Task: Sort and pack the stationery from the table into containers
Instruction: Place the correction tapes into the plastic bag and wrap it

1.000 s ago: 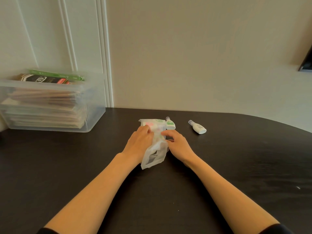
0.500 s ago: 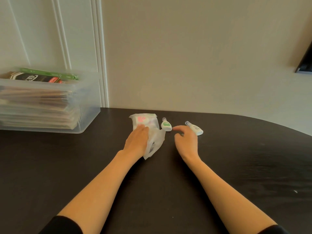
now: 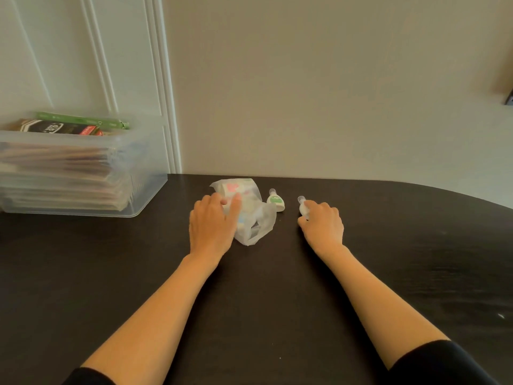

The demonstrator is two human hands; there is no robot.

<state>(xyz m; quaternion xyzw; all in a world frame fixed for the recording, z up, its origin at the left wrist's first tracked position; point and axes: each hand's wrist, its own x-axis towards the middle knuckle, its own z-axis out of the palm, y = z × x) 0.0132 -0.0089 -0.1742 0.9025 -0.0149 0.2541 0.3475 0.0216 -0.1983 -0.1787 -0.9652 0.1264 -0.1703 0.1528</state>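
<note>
A plain cream wall and a white panelled door with raised mouldings stand behind a dark, matte worktop with a curved far edge.

At the far left of the worktop sits a clear, rigid plastic storage bin with rounded corners. It holds a stack of flat paper items that fills most of its depth. A flat green packet and a black printed packet lie on top of the stack, level with the rim.

Near the far edge, at the centre, lies a thin, crinkled, translucent white plastic bag. Pastel pink and pale shapes show through the film; they are too blurred to identify.

Just right of the bag, touching its edge, lies a small white plastic stationery piece with a green label and a clear tip.

The left grip – a bare hand, palm down – rests on the left part of the bag with the fingers loosely extended and the thumb laid along the film; the grip is released.

The right grip is curled, knuckles up, around a second small white plastic piece with a clear cap – only the cap end protrudes, and the piece lies on the worktop, apart from the green-labelled one.

Both forearms are bare and extended; black sleeves begin at the near edge of the view.
</note>
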